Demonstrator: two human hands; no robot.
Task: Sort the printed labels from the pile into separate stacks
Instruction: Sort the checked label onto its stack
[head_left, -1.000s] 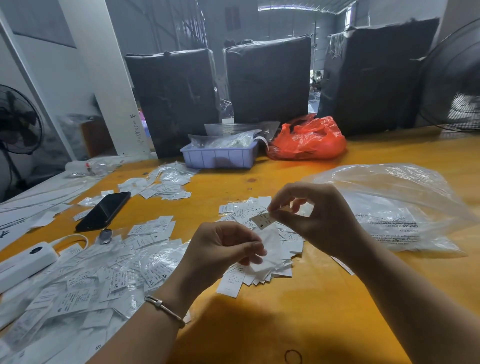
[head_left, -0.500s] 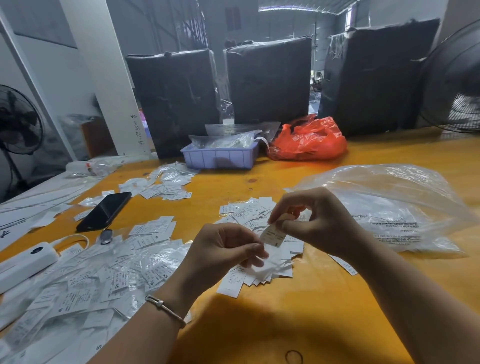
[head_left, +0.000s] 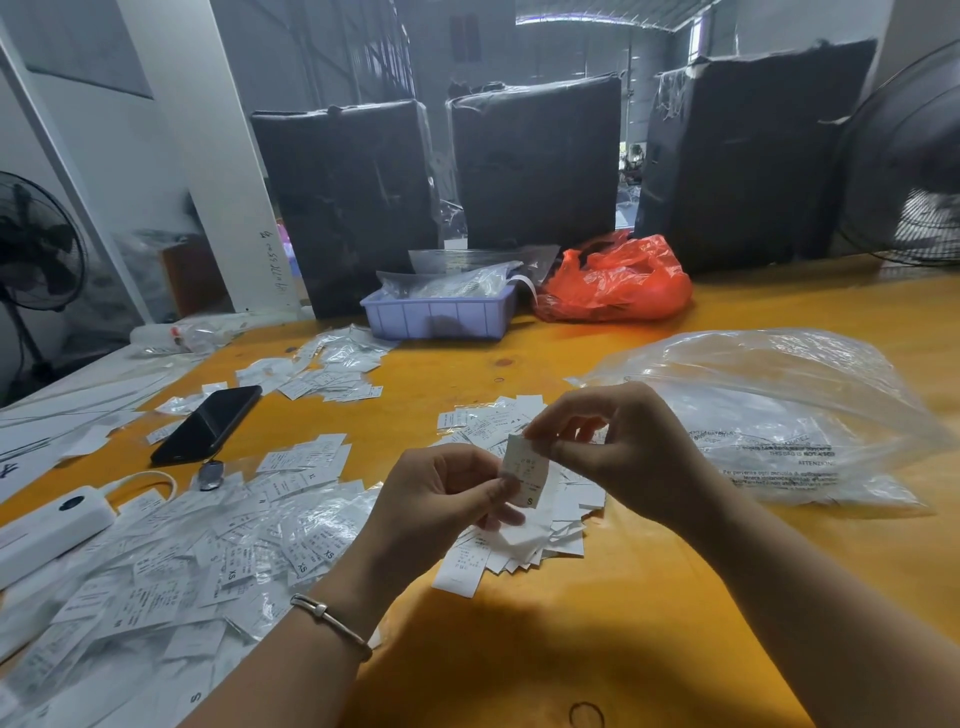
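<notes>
Both hands meet over the middle of the yellow table (head_left: 597, 649). My right hand (head_left: 623, 452) pinches the top edge of a small white printed label (head_left: 527, 475) marked S. My left hand (head_left: 441, 499) grips a small bunch of white labels from below, its thumb on the same label. Under the hands lies a fanned stack of labels (head_left: 524, 540). A big loose pile of labels (head_left: 171, 566), some in clear sleeves, covers the table at the left. Two smaller groups lie further back, one (head_left: 306, 460) near the pile and one (head_left: 332, 374) beyond the phone.
A black phone (head_left: 208, 423) and a white power bank (head_left: 49, 527) lie at the left. A clear plastic bag (head_left: 769, 415) spreads at the right. A lilac tray (head_left: 441, 314) and a red bag (head_left: 618, 283) sit at the back, before black wrapped bales (head_left: 535, 161).
My right hand has drawn the S label up off the bunch in my left hand and turned it upright, printed face toward me. My left hand stayed in place.
</notes>
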